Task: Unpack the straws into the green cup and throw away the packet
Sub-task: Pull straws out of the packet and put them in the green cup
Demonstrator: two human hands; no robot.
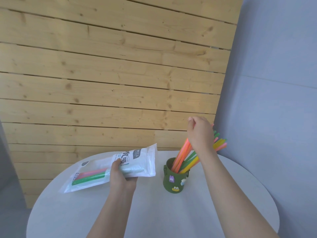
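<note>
I see the left hand [122, 177] holding the packet [113, 167] near its middle, with the thumb on top and the fingers curled under it. The packet is lifted just over the round white table [154, 212]. A few pink and green straws [89, 176] are inside it, at its left end.

The green cup [175, 179] stands on the table, to the right of the packet and apart from it. It has little animal stickers on its side. Many bright straws [181, 157] stick out of the cup and lean to the right.

The right hand [199, 133] is up by the tops of those straws. Its fingers are curled, but I cannot tell if it grips any.

A wooden plank wall [111, 74] stands behind the table.
</note>
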